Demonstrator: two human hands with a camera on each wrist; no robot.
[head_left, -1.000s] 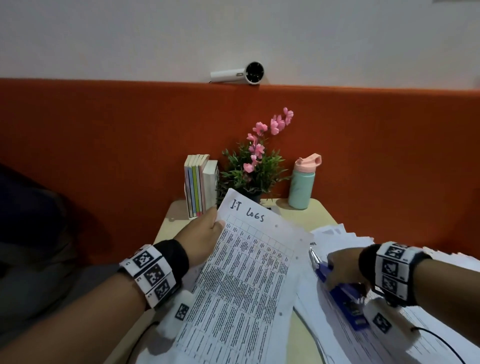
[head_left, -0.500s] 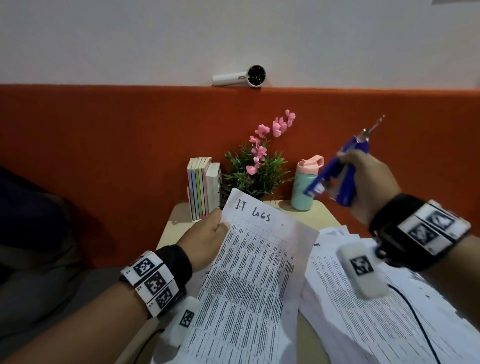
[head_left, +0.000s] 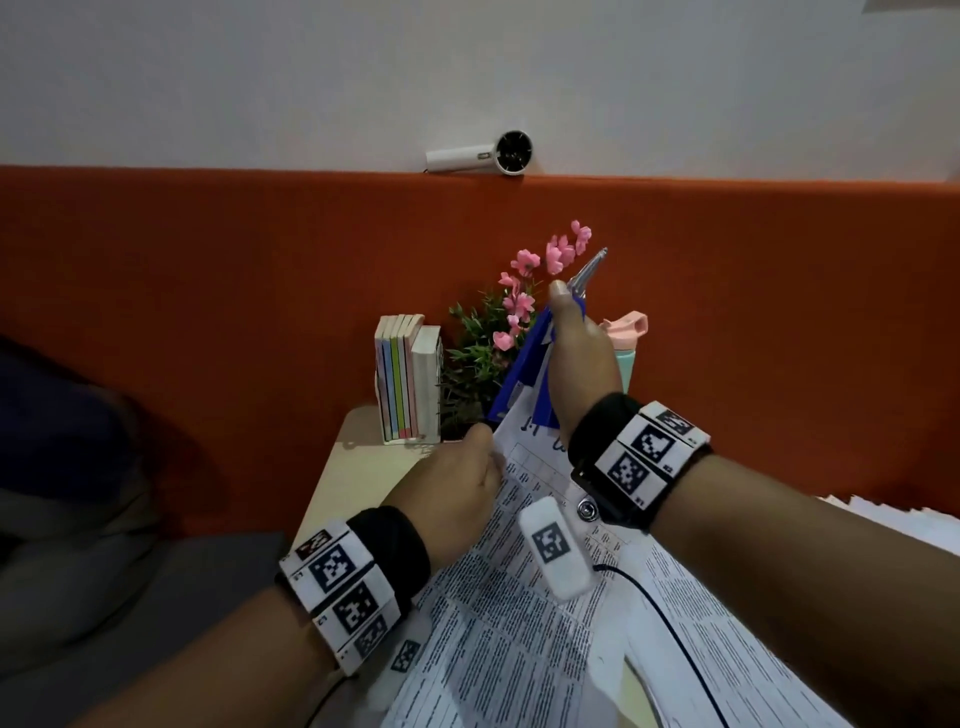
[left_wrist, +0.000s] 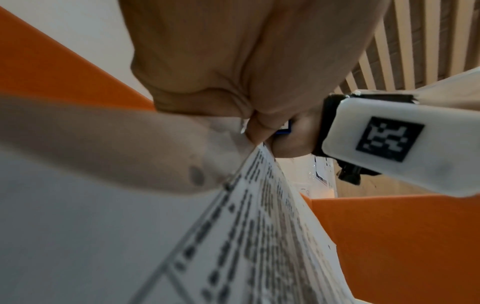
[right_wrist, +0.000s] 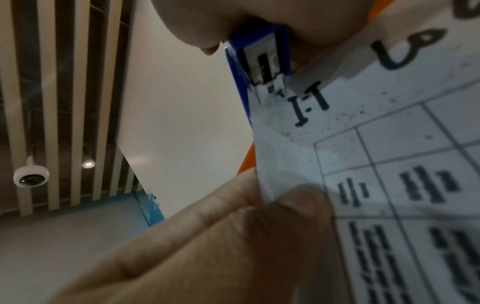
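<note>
Sheet (right_wrist: 389, 144): handwritten "I·T" in black marker at its top corner, just under the stapler's mouth. More handwriting runs toward 1 o'clock, cut off by the frame edge. Printed table below is too blurred to read.

Wrist bands (head_left: 343, 587): black-and-white square codes. The small digits beside them are illegible.

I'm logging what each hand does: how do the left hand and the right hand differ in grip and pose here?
The left hand pinches the printed sheet by its left edge; the right hand grips a blue stapler. The left hand sits lower, near the table; the right hand is higher, above the sheet's top. Shared: both work at the sheet's top left corner, where the stapler's mouth sits.
</note>
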